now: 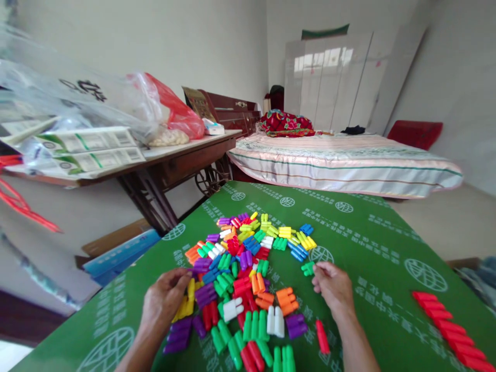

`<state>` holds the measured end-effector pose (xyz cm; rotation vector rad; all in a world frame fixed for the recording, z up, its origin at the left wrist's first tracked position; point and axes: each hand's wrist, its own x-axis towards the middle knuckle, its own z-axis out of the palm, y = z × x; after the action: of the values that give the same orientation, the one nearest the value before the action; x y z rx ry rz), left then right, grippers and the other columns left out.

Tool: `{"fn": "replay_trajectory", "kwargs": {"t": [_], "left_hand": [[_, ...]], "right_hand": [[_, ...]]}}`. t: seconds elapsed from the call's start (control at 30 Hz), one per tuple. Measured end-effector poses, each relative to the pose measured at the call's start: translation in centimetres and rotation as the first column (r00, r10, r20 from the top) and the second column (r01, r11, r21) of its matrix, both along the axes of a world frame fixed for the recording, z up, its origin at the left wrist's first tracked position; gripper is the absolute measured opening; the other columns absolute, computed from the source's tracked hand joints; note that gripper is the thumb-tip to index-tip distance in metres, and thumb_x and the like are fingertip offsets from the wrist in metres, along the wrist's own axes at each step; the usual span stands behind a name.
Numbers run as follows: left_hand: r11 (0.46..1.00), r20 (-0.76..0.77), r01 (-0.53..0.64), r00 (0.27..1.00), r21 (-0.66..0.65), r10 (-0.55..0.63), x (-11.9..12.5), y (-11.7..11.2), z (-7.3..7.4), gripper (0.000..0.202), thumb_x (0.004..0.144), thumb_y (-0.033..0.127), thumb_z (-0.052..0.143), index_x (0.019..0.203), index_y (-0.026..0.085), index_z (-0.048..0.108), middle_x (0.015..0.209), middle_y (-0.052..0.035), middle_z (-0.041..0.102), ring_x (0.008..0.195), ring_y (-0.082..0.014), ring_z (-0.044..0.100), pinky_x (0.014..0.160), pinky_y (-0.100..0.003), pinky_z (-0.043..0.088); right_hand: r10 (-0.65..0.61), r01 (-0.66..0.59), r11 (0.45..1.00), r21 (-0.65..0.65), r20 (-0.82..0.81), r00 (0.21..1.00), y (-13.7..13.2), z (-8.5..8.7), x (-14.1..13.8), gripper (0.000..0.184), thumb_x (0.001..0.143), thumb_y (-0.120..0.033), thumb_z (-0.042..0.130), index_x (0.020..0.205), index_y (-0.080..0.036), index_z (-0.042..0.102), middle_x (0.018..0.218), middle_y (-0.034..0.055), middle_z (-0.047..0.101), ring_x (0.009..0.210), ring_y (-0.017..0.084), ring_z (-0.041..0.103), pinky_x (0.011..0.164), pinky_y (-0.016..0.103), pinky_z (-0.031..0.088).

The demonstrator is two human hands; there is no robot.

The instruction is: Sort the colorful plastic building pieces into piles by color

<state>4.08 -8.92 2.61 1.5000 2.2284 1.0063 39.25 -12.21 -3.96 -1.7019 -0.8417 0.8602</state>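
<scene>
A loose pile of bullet-shaped plastic building blocks in many colours covers the middle of the green table. My right hand, right of the pile, pinches a green block between thumb and fingertips. At the pile's left edge is my left hand, its fingers curled and closed; whatever they hold, if anything, is hidden. Yellow blocks lie right beside it, with purple blocks just below. One red block rests apart, near my right wrist.
Joined red blocks form a slanting row at the table's right edge. On the left stands a sewing-machine table loaded with plastic bags and boxes. A bed lies beyond the green table's far edge.
</scene>
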Motion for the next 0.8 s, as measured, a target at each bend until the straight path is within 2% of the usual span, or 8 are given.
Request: {"fn": "replay_trajectory", "kwargs": {"t": [0.13, 0.33, 0.5, 0.67, 0.8], "left_hand": [[0.998, 0.107, 0.041, 0.994, -0.054, -0.035, -0.1, -0.2, 0.2, 0.039, 0.060, 0.048, 0.054, 0.080, 0.017, 0.066, 0.065, -0.0030, 0.068, 0.054, -0.0198, 0.060, 0.046, -0.026, 0.045], [0.998, 0.037, 0.067, 0.997, 0.008, -0.067, -0.6, -0.7, 1.6, 0.037, 0.063, 0.047, 0.053, 0.079, 0.017, 0.067, 0.077, -0.0051, 0.071, 0.074, -0.0229, 0.064, 0.062, -0.028, 0.049], [0.993, 0.030, 0.090, 0.995, 0.076, -0.092, -0.4, -1.4, 2.9, 0.031, 0.063, 0.044, 0.056, 0.077, 0.019, 0.067, 0.083, -0.0043, 0.072, 0.081, -0.0230, 0.065, 0.071, -0.029, 0.050], [0.977, 0.042, 0.194, 0.979, 0.084, -0.198, 1.0, -1.9, 3.2, 0.031, 0.063, 0.044, 0.056, 0.077, 0.019, 0.067, 0.088, -0.0039, 0.071, 0.085, -0.0225, 0.064, 0.076, -0.029, 0.050], [0.923, 0.019, 0.372, 0.927, 0.094, -0.375, 4.0, -2.2, 4.0, 0.032, 0.070, 0.046, 0.054, 0.081, 0.018, 0.065, 0.088, -0.0039, 0.070, 0.081, -0.0204, 0.064, 0.074, -0.029, 0.051]], "right_hand": [[-0.020, 0.020, 1.000, 0.009, -0.044, 0.999, -0.1, -0.1, 0.1, 0.033, 0.068, -0.043, 0.056, 0.085, -0.016, 0.065, 0.050, -0.0021, 0.060, 0.039, 0.012, 0.054, 0.038, 0.020, 0.039], [-0.067, 0.068, 0.997, 0.026, -0.042, 0.997, -0.1, -0.2, 0.1, 0.034, 0.068, -0.043, 0.059, 0.087, -0.015, 0.066, 0.051, -0.0012, 0.061, 0.039, 0.012, 0.055, 0.038, 0.020, 0.039], [-0.115, 0.119, 0.992, 0.050, -0.075, 0.991, -0.2, -0.1, 0.0, 0.035, 0.067, -0.041, 0.061, 0.086, -0.013, 0.067, 0.050, 0.0007, 0.062, 0.038, 0.013, 0.055, 0.036, 0.021, 0.039], [-0.114, 0.120, 0.991, 0.052, -0.100, 0.988, -0.2, -0.3, 0.0, 0.036, 0.066, -0.042, 0.062, 0.087, -0.013, 0.066, 0.050, -0.0003, 0.061, 0.038, 0.013, 0.055, 0.036, 0.020, 0.038], [-0.110, 0.117, 0.992, 0.056, -0.115, 0.987, -0.2, -0.4, 0.0, 0.036, 0.066, -0.042, 0.062, 0.087, -0.013, 0.066, 0.049, -0.0009, 0.061, 0.038, 0.012, 0.054, 0.036, 0.020, 0.037]]}}
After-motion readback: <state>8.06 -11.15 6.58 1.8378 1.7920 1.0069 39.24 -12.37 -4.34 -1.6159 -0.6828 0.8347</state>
